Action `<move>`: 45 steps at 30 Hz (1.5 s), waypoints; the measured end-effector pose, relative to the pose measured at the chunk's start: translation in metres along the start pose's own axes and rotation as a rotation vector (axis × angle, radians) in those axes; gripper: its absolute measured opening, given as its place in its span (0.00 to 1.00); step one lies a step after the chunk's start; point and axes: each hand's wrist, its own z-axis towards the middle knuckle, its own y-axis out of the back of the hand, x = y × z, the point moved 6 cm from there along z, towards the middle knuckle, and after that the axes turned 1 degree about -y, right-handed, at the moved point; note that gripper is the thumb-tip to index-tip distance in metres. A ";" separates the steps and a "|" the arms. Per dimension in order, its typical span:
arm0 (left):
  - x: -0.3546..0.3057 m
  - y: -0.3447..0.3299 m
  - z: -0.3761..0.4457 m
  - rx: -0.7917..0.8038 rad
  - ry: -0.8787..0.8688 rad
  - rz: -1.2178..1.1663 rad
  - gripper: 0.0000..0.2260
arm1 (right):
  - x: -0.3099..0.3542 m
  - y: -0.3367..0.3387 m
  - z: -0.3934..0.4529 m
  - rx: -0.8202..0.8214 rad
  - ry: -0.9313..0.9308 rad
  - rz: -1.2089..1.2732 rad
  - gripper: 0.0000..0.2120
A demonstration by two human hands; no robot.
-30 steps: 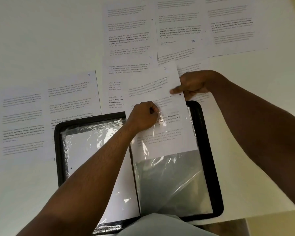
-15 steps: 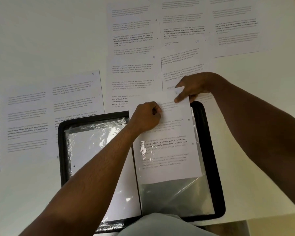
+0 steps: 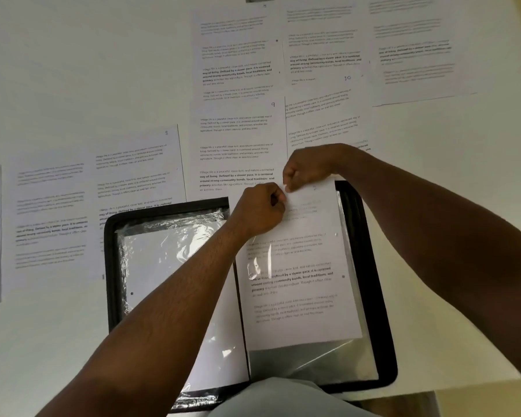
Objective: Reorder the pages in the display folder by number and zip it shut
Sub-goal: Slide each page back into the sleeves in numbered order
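Fingers of the left hand (image 3: 260, 210) are curled, pinching the top edge of the clear sleeve (image 3: 355, 359) on the folder's right side. Right hand (image 3: 306, 168) fingers are bunched too, pinching the top of the page (image 3: 301, 284) that sits most of the way down in that sleeve. The black folder (image 3: 382, 296) lies open on the white table (image 3: 57, 70), left sleeve holding a blank-looking sheet (image 3: 169, 266). Loose pages (image 3: 235, 121) lie spread above and left of it.
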 end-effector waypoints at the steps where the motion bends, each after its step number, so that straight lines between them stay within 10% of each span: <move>1: 0.000 0.000 0.000 0.000 -0.001 0.007 0.04 | 0.001 -0.005 0.003 0.043 0.001 0.025 0.05; 8: -0.001 0.000 -0.004 -0.015 -0.001 -0.018 0.03 | 0.015 -0.021 -0.007 0.127 -0.004 0.077 0.07; 22: 0.004 0.017 -0.034 -0.157 -0.055 -0.207 0.06 | -0.037 -0.054 -0.107 -0.737 -0.126 0.945 0.28; 35: 0.024 0.026 -0.065 -0.211 0.016 -0.391 0.24 | 0.007 -0.147 -0.130 -0.621 -0.258 0.844 0.17; 45: 0.034 0.013 -0.181 -0.099 0.066 -0.652 0.35 | 0.144 -0.159 -0.142 -0.586 0.076 1.292 0.13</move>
